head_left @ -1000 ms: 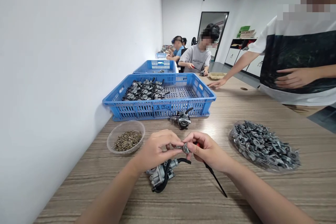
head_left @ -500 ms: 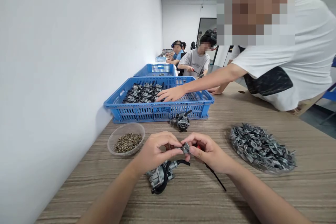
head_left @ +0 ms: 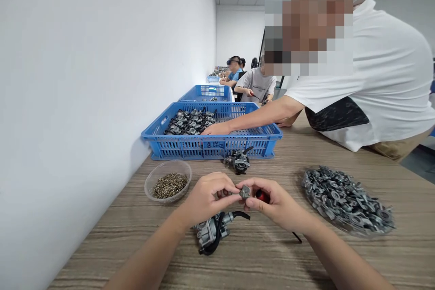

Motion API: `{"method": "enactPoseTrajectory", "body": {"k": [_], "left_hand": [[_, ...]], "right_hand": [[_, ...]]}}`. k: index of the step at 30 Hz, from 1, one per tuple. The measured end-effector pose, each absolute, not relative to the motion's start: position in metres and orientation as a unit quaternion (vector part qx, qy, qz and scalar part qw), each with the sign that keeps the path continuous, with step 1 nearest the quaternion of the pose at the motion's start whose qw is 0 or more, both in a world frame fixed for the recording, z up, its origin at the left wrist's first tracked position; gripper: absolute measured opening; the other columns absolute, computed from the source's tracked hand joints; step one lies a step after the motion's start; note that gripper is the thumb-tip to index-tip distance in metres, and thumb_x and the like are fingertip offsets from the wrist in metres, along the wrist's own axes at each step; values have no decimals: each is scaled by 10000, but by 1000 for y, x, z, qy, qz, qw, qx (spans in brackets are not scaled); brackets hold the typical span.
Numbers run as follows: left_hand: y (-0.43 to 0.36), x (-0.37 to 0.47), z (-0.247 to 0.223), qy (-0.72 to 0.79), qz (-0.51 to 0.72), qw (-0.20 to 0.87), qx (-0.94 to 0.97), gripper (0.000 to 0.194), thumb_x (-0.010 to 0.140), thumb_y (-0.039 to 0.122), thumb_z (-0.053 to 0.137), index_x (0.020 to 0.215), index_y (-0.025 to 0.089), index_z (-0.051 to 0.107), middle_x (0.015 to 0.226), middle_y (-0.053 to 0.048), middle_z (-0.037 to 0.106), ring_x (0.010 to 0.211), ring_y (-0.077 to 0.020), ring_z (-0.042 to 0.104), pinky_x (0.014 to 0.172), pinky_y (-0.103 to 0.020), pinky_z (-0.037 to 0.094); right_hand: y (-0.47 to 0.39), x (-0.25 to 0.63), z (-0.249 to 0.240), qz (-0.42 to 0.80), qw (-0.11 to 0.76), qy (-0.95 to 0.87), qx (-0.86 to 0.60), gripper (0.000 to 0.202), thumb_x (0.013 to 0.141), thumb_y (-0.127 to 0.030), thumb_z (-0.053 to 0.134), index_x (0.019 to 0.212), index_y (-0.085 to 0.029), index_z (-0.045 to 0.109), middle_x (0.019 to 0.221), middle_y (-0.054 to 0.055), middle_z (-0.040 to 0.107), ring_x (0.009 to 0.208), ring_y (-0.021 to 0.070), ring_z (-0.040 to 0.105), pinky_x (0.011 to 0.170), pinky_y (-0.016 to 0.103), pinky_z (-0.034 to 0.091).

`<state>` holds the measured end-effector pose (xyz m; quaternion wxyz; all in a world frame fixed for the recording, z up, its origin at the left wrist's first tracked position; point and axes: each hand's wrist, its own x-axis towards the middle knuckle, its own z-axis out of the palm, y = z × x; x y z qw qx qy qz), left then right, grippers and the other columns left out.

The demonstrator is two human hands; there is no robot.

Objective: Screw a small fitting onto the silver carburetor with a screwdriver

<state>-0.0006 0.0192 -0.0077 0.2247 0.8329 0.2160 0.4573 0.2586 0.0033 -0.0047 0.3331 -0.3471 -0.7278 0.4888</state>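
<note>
Looks like a small assembly workshop to me: long wooden bench, blue crates of carburetors, a heap of metal parts (screws in a bowl too), workers seated down the line.

A bright blue slotted crate sits on a table of grey-brown streaked woodgrain, against a plain white wall. Dull grey metal parts fill a clear dish; brassy olive screws fill a clear bowl. A silver-grey carburettor trails a black hose. A red tool handle shows, and a co-worker's white shirt carries a dark panel.
</note>
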Motion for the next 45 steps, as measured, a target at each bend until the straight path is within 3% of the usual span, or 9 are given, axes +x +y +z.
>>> {"method": "enactPoseTrajectory", "body": {"k": [8, 10, 12, 15, 18, 22, 33, 41, 45], "left_hand": [[16, 1, -7, 227, 442, 229, 837, 159, 1023, 353, 833, 1068, 202, 854, 991, -71, 846, 906, -203, 729, 832, -312, 566], [17, -1, -2, 257, 450, 235, 822, 206, 1074, 373, 744, 1051, 198, 848, 983, -73, 842, 904, -204, 732, 818, -302, 571], [20, -1, 5, 333, 441, 212, 806, 265, 1124, 337, 610, 1160, 215, 842, 1009, -75, 842, 950, -215, 743, 832, -301, 581], [30, 5, 22, 438, 269, 126, 849, 543, 1087, 232, 544, 1608, 350, 639, 1134, -70, 842, 1051, -258, 767, 901, -343, 599], [45, 20, 44, 479, 11, 60, 876, 731, 1076, 253, 511, 1757, 483, 378, 1226, -95, 851, 1095, -333, 812, 912, -419, 626], [62, 43, 67, 519, -83, 38, 850, 682, 1071, 297, 540, 1719, 491, 456, 1454, -137, 794, 1238, -408, 800, 987, -507, 635], [65, 63, 76, 554, -137, 24, 821, 709, 1032, 309, 627, 1702, 487, 480, 1602, -107, 706, 1396, -394, 730, 1116, -520, 601], [42, 50, 89, 564, -117, 9, 817, 621, 1058, 361, 552, 1670, 471, 549, 1543, -123, 748, 1356, -410, 747, 1080, -546, 612], [28, 38, 87, 571, -89, 18, 816, 616, 1036, 367, 604, 1644, 466, 587, 1492, -102, 782, 1324, -399, 765, 1065, -519, 622]], "right_hand": [[8, 260, -8, 463, 347, -737, -350, 358, 1030, -538, 795, 1209, -230, 762, 865, 14, 794, 766, 170, 657, 710, 288, 480], [8, 264, -5, 453, 357, -741, -344, 344, 1030, -531, 799, 1201, -235, 762, 877, 17, 802, 788, 176, 682, 738, 293, 499], [6, 268, 0, 448, 369, -743, -334, 340, 1027, -529, 803, 1190, -234, 760, 893, 25, 812, 807, 183, 709, 763, 302, 519], [4, 272, 6, 455, 384, -742, -308, 347, 1027, -533, 798, 1190, -229, 754, 893, 30, 817, 799, 185, 730, 769, 307, 540], [2, 272, 8, 452, 384, -748, -298, 352, 1008, -535, 816, 1166, -225, 767, 874, 29, 821, 755, 179, 718, 729, 300, 533], [0, 270, 3, 436, 361, -765, -307, 323, 976, -504, 851, 1134, -226, 799, 856, 28, 826, 726, 177, 693, 687, 293, 491], [7, 264, -2, 451, 359, -758, -305, 355, 922, -493, 900, 1128, -212, 833, 761, -23, 725, 663, 140, 574, 669, 282, 426], [12, 265, -8, 428, 369, -767, -304, 376, 925, -515, 897, 1138, -212, 834, 756, -32, 699, 673, 138, 558, 666, 276, 409], [10, 262, -8, 424, 362, -778, -291, 368, 935, -522, 888, 1114, -205, 834, 745, -31, 699, 676, 141, 569, 677, 278, 420]]}}
